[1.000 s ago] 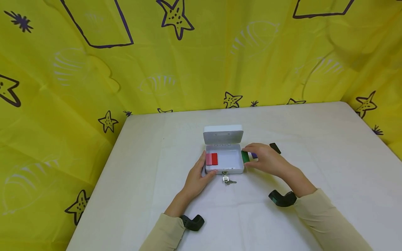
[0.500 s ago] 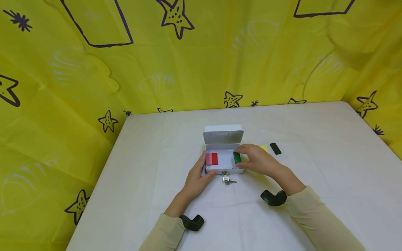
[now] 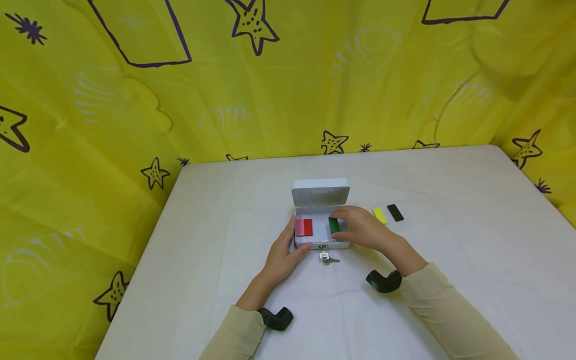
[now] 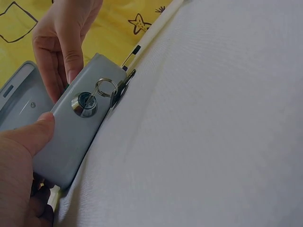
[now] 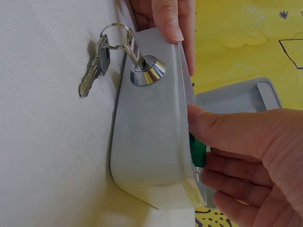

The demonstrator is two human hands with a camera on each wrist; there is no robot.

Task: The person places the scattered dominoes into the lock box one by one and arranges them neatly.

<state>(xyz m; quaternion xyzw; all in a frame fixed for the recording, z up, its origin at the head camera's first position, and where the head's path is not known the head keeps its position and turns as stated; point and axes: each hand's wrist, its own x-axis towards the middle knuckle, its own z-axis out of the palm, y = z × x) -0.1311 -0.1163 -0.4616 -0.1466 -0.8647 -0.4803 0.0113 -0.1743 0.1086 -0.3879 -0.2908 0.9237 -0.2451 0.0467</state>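
A small white cash box (image 3: 330, 245) sits with its lid (image 3: 320, 194) raised. My left hand (image 3: 280, 257) holds its left front corner, the thumb on the front rim and the fingers along the left side. Inside, a pink block (image 3: 299, 228) and a red block (image 3: 308, 227) lie side by side at the left wall. My right hand (image 3: 362, 227) pinches a flat green domino-like block (image 3: 334, 225) by its ends, within the box's right half. In the right wrist view the green block (image 5: 198, 150) shows partly between thumb and fingers.
Keys (image 5: 100, 61) hang on a ring from the lock (image 5: 148, 71) at the box front. A yellow block (image 3: 380, 216) and a black block (image 3: 395, 213) lie on the white table (image 3: 450, 200) right of the box. A yellow patterned curtain (image 3: 288, 90) rises behind.
My right hand has carried the green block leftward, from the box's right edge to inside it. The yellow block has come into view; a purple block seen earlier is now hidden. My left hand stays put.
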